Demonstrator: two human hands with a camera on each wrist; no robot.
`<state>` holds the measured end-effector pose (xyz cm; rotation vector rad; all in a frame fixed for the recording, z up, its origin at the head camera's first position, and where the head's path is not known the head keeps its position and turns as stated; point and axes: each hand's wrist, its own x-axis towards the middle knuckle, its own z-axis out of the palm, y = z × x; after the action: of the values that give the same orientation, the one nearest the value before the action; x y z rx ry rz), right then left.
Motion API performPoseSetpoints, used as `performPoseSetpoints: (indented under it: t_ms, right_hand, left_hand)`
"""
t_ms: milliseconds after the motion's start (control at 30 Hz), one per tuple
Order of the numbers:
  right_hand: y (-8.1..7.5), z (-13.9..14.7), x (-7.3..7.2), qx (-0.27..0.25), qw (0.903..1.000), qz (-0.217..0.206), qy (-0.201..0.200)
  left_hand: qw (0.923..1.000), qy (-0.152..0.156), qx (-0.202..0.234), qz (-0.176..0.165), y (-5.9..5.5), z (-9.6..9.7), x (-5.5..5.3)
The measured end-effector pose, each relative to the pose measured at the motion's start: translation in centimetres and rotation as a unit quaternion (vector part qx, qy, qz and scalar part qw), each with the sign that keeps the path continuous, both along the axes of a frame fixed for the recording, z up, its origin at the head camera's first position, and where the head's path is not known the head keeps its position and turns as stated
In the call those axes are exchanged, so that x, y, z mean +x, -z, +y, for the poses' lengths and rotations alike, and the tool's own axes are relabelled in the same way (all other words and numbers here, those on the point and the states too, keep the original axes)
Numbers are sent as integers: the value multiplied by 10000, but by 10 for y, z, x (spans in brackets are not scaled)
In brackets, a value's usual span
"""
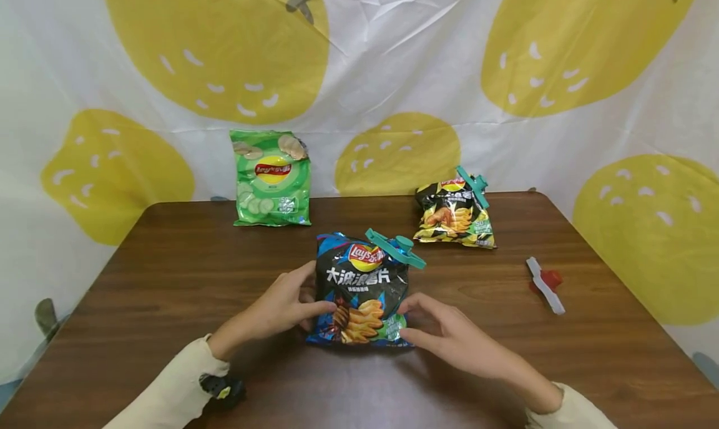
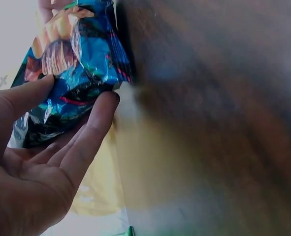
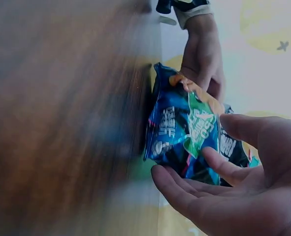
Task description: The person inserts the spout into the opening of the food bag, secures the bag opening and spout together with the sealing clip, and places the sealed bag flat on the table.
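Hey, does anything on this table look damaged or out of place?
Yes. The green chip bag at the back left looks torn at its upper-right corner and shows no clip, unlike the front bag and black-and-yellow bag, each with a teal clip. A red-and-white piece, perhaps another clip, lies loose on the right.

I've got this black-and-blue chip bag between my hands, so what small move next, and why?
I'd probably ease the right hand off the black-and-blue bag: the teal clip already crosses its top right corner, and the left hand grips the other side, so it shouldn't tip.
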<state>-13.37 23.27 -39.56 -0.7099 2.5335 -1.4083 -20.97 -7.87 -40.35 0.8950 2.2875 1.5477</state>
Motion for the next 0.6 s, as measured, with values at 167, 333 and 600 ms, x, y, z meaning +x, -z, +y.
performPoseSetpoints:
  t_ms: [167, 333, 600]
  right_hand:
    - [0, -6, -20, 71, 9997, 199, 128]
    - [-4, -11, -47, 122, 9978, 299, 578]
    - [-11, -16, -94, 389, 9899, 794, 1109]
  left_hand:
    - [9990, -296, -67, 336, -1, 0, -12]
    - [9929, -714, -238, 918, -5, 6, -33]
    - [9711, -1250, -504, 1970, -8, 22, -74]
